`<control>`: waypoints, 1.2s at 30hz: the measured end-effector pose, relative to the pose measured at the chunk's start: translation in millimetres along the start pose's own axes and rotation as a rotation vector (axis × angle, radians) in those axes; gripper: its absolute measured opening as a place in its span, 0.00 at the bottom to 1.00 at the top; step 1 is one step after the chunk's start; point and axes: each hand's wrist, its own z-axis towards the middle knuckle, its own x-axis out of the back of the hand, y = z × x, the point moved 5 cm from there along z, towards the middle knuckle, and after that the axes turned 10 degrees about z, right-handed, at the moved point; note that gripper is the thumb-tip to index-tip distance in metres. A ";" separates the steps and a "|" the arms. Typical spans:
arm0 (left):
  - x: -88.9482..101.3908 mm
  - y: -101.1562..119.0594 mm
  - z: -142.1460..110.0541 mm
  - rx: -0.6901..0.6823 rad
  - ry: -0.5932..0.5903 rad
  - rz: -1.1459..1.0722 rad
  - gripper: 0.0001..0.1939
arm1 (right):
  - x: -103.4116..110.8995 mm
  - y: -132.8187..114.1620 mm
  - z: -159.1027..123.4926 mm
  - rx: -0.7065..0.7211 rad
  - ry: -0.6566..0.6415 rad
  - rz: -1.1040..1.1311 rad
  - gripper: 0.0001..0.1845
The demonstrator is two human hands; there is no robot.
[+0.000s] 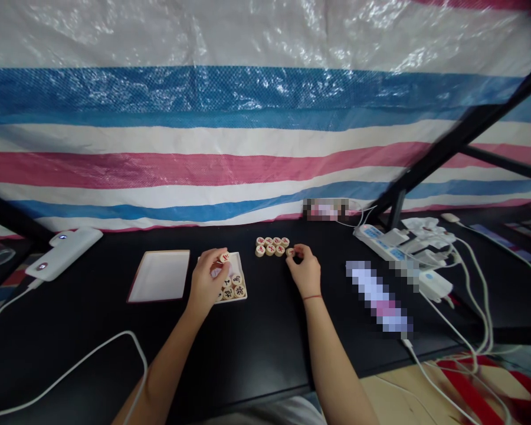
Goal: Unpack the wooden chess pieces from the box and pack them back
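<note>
Between the thumb and fingers of my left hand [207, 276] is a round Chinese chess piece [223, 257] with a red character, held over an open white box [243, 273]. Inside the box lie several pieces with black characters, such as one black-marked piece [239, 291]; my hand hides part of the box. My right hand [305, 273] pinches another red-marked piece [290, 252] on the table, at the right end of the nearer of two rows. Several red-marked pieces [269, 250] make up these rows, lying face up side by side.
Left of the box lies its lid [160, 276], inner side up. A white device [64, 254] with a cable is at the far left. On the right are a blurred phone-like object [378, 298] and a power strip [398, 257] crowded with plugs and cables. A striped sheet [203, 171] hangs behind the black table [265, 348].
</note>
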 end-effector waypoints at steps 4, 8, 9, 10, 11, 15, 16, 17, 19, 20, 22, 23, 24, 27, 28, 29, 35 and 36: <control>-2.9 7.7 -2.3 -0.041 -0.025 0.061 0.12 | -0.7 -20.5 -5.5 0.088 0.050 -0.086 0.13; -6.6 19.7 -5.7 -0.157 -0.061 0.236 0.11 | -6.2 -65.1 -24.3 0.267 0.036 0.123 0.10; -8.0 21.8 -6.8 -0.190 -0.074 0.279 0.10 | -12.5 -77.5 -31.4 0.298 -0.067 0.241 0.10; -9.4 23.3 -8.0 -0.221 -0.085 0.317 0.09 | -20.0 -89.5 -39.4 0.318 -0.195 0.348 0.09; -10.8 24.0 -9.1 -0.248 -0.099 0.351 0.09 | -26.9 -101.0 -48.0 0.343 -0.314 0.423 0.09; -15.9 21.9 -12.1 -0.328 -0.152 0.437 0.08 | -39.3 -124.6 -68.9 0.374 -0.457 0.537 0.07; -17.0 21.0 -12.5 -0.346 -0.161 0.447 0.08 | -40.2 -124.5 -69.2 0.360 -0.452 0.545 0.07; -17.8 20.1 -12.7 -0.360 -0.164 0.456 0.09 | -40.5 -122.4 -67.8 0.344 -0.442 0.547 0.06; -18.6 18.4 -12.9 -0.371 -0.161 0.481 0.13 | -36.3 -111.8 -58.6 0.304 -0.376 0.529 0.07; -18.8 17.6 -12.8 -0.367 -0.163 0.494 0.15 | -30.9 -103.2 -51.1 0.276 -0.302 0.502 0.07; -18.9 16.2 -12.9 -0.349 -0.194 0.516 0.20 | -13.7 -80.9 -33.4 0.209 -0.093 0.402 0.09; -19.1 15.6 -13.2 -0.337 -0.226 0.521 0.21 | -3.6 -68.1 -24.8 0.163 0.017 0.331 0.12; -19.3 15.1 -13.6 -0.325 -0.267 0.523 0.21 | 5.0 -56.6 -17.1 0.137 0.086 0.253 0.14; -19.2 13.8 -15.8 -0.294 -0.390 0.534 0.21 | 18.6 -30.7 -0.4 0.116 0.104 0.061 0.17; -19.0 13.6 -16.6 -0.287 -0.423 0.536 0.22 | 19.4 -25.3 2.4 0.120 0.077 0.021 0.17; -18.6 13.5 -17.3 -0.283 -0.450 0.535 0.23 | 18.7 -21.4 3.8 0.129 0.047 -0.009 0.17; -17.9 12.8 -20.2 -0.267 -0.539 0.548 0.29 | 6.7 -14.9 0.2 0.168 -0.081 -0.091 0.13; -18.3 12.4 -20.4 -0.264 -0.547 0.558 0.29 | 5.5 -14.1 -0.3 0.169 -0.092 -0.096 0.13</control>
